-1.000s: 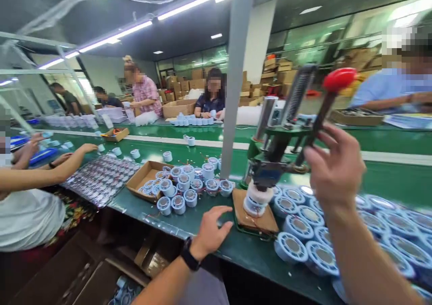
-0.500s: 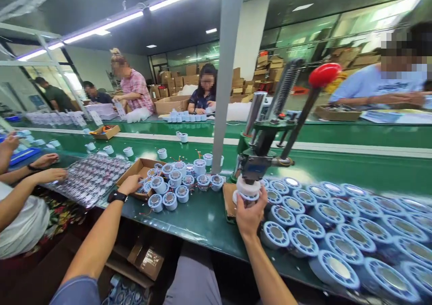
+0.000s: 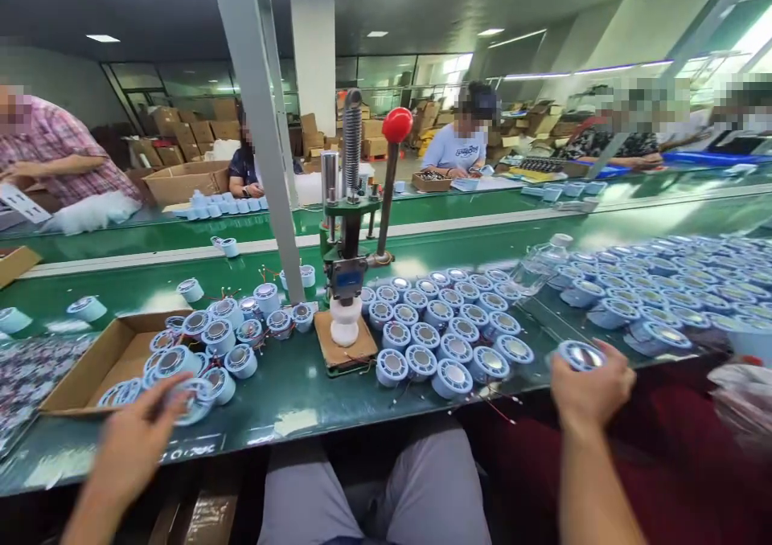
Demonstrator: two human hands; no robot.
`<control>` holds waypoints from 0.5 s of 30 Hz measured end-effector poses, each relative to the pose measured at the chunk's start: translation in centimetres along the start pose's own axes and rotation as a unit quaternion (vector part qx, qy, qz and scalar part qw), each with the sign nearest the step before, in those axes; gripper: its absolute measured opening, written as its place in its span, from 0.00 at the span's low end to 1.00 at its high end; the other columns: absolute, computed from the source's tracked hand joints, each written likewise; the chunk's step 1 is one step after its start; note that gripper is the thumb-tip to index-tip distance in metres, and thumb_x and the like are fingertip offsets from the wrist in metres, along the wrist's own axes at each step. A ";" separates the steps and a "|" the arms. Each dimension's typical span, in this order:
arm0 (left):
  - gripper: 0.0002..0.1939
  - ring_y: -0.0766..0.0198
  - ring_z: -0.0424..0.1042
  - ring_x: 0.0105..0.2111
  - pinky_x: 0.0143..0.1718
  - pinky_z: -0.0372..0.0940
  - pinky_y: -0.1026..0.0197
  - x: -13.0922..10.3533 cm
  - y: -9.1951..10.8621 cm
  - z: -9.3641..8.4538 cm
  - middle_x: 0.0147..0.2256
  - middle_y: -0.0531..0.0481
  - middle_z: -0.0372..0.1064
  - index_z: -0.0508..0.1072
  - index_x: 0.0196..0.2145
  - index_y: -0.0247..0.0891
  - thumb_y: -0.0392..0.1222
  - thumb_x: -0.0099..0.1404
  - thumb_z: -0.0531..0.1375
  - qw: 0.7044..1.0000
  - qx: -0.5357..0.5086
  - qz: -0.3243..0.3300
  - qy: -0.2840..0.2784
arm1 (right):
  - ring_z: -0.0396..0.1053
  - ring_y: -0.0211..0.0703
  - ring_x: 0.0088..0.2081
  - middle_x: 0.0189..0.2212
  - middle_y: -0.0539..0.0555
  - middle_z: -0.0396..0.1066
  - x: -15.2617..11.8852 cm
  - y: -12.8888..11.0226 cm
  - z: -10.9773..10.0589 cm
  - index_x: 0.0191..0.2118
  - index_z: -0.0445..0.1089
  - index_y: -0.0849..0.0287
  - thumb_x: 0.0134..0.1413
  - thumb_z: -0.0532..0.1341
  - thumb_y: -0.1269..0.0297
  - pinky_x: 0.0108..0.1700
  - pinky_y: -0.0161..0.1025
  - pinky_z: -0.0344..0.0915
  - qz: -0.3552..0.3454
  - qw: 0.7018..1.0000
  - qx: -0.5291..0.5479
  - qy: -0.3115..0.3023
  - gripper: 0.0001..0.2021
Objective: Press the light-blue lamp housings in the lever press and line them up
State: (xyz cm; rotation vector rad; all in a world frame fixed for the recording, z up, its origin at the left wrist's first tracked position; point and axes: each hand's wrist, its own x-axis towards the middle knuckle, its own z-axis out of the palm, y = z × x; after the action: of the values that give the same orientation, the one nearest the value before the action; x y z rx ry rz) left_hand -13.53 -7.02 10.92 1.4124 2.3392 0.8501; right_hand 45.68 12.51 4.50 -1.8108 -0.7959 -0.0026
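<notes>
My left hand [image 3: 128,440] is closed on a thin pale-blue plastic ring [image 3: 199,404], held above the table's front edge beside a cardboard tray [image 3: 63,384]. My right hand [image 3: 589,391] grips a round blue motor housing [image 3: 580,355] with a silvery disc on top, to the right of several similar housings [image 3: 453,378] standing in rows. Between the hands stands a hand press [image 3: 348,276] with a red-knobbed lever [image 3: 397,125]. Its white plastic pusher [image 3: 346,313] is above a brown board [image 3: 329,360]; a white round block sits directly beneath.
Motor housings with thin wires [image 3: 218,334] crowd the tray's right side. A clear plastic bottle [image 3: 543,264] lies right of the rows, with many more housings [image 3: 657,288] beyond. A grey post [image 3: 259,111] rises behind the press. Several people work across the green conveyor [image 3: 133,268].
The view has swung right. My right hand has left the press, carrying a housing to the right. My left hand has come out of the tray with a ring.
</notes>
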 end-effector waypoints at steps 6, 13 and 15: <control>0.16 0.53 0.76 0.44 0.50 0.70 0.51 -0.6 6.8 12.3 0.43 0.45 0.78 0.79 0.42 0.42 0.41 0.64 0.53 0.973 -0.072 0.198 -0.094 | 0.65 0.70 0.46 0.22 0.54 0.52 6.5 0.3 2.5 0.21 0.54 0.49 0.31 0.65 0.51 0.46 0.66 0.57 0.079 0.990 -0.013 -0.114 0.17; 0.20 0.51 0.66 0.56 0.59 0.62 0.42 0.0 4.4 16.1 0.54 0.43 0.70 0.72 0.54 0.42 0.37 0.64 0.57 0.979 -0.036 0.199 -0.016 | 0.67 0.63 0.50 0.37 0.60 0.67 -2.8 -3.6 0.8 0.41 0.70 0.43 0.48 0.59 0.55 0.53 0.66 0.58 -0.122 0.986 0.094 -0.058 0.12; 0.23 0.49 0.64 0.57 0.58 0.61 0.40 -0.5 4.4 16.2 0.57 0.44 0.68 0.71 0.56 0.44 0.38 0.62 0.61 0.978 -0.003 0.207 -0.032 | 0.71 0.57 0.41 0.43 0.56 0.70 -9.6 -7.0 1.0 0.48 0.69 0.42 0.56 0.57 0.55 0.45 0.62 0.67 -0.210 0.950 0.161 -0.165 0.14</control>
State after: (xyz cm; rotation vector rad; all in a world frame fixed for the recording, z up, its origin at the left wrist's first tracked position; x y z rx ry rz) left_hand -1.86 -0.47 0.78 1.9311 2.0207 0.8964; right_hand 34.26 9.56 6.41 -1.3215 -1.3284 0.1491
